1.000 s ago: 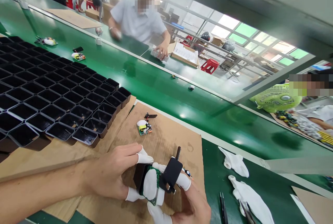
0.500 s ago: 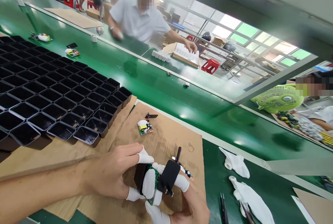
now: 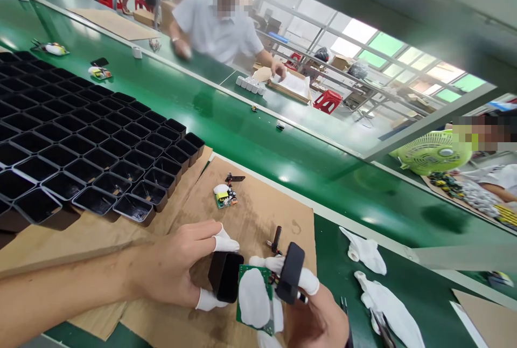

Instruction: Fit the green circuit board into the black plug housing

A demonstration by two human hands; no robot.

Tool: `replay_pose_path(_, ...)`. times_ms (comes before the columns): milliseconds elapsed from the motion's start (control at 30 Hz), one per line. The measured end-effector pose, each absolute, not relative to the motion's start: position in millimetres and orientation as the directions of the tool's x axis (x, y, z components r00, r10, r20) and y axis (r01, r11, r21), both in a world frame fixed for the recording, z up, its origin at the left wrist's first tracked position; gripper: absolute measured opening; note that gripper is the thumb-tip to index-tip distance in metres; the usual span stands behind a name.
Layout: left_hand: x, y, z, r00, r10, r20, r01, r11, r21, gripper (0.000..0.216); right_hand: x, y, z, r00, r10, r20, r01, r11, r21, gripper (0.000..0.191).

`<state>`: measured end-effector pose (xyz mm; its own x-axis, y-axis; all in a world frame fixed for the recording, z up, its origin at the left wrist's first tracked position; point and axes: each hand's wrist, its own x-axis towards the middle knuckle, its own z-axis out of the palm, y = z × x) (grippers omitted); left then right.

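My left hand [image 3: 172, 267], with white finger cots, grips a black plastic charger housing [image 3: 226, 279] by its sides, its open mouth turned right. My right hand [image 3: 321, 310], also in finger cots, holds a green circuit board [image 3: 255, 302] with a white pad on its face. A black plug cover [image 3: 292, 272] with metal pins is held with the board and stands upright beside it. The board sits just right of the housing's mouth, outside it. Behind my right fingers, another board assembly with a black cover [image 3: 277, 239] is partly hidden.
Rows of open black housings [image 3: 89, 143] fill the left. A board assembly [image 3: 225, 197] lies on the cardboard [image 3: 194, 218]. Tweezers [image 3: 347, 321] and white cloth pieces [image 3: 390, 305] lie right. Beyond the green belt [image 3: 226, 127], a person [image 3: 218, 30] reaches into a box; a green fan [image 3: 434, 151] stands right.
My right hand has drawn the board and plug cover rightward, away from the housing. My left hand stays nearly still. Small parts on the belt have shifted left, and the person's reaching hand moved left.
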<state>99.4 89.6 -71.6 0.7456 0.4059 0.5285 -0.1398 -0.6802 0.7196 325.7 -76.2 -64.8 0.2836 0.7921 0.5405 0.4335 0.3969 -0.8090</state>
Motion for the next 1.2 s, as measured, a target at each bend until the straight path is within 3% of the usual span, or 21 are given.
replay_pose_path(133,98,90,-74,0.754,0.384,0.533,-0.156,-0.684,0.713,0.069,340,-86,-77,0.193,0.867,0.460,0.576,0.280,-0.768,0.081)
replay_pose_path(267,99,91,-77,0.754,0.367,0.545,-0.186,-0.677,0.713,0.070,345,-89,-83,0.164,0.873,0.460,0.632,0.266,-0.728,0.090)
replay_pose_path(467,101,92,-77,0.744,0.370,0.556,-0.186,-0.685,0.704,0.063,343,-84,-77,0.121,0.872,0.475,0.673,0.279,-0.684,0.081)
replay_pose_path(667,100,93,-76,0.749,0.354,0.561,-0.199,-0.687,0.699,0.076,332,-88,-93,0.202,0.809,0.552,0.693,0.280,-0.665,0.073)
replay_pose_path(1000,100,91,-77,0.743,0.371,0.557,-0.179,-0.691,0.700,0.080,332,-94,-109,0.225,0.784,0.578,0.701,0.282,-0.655,0.085)
replay_pose_path(1200,101,90,-74,0.726,0.405,0.556,-0.157,-0.689,0.708,0.076,322,-90,-110,0.309,0.727,0.613,0.675,0.286,-0.680,0.072)
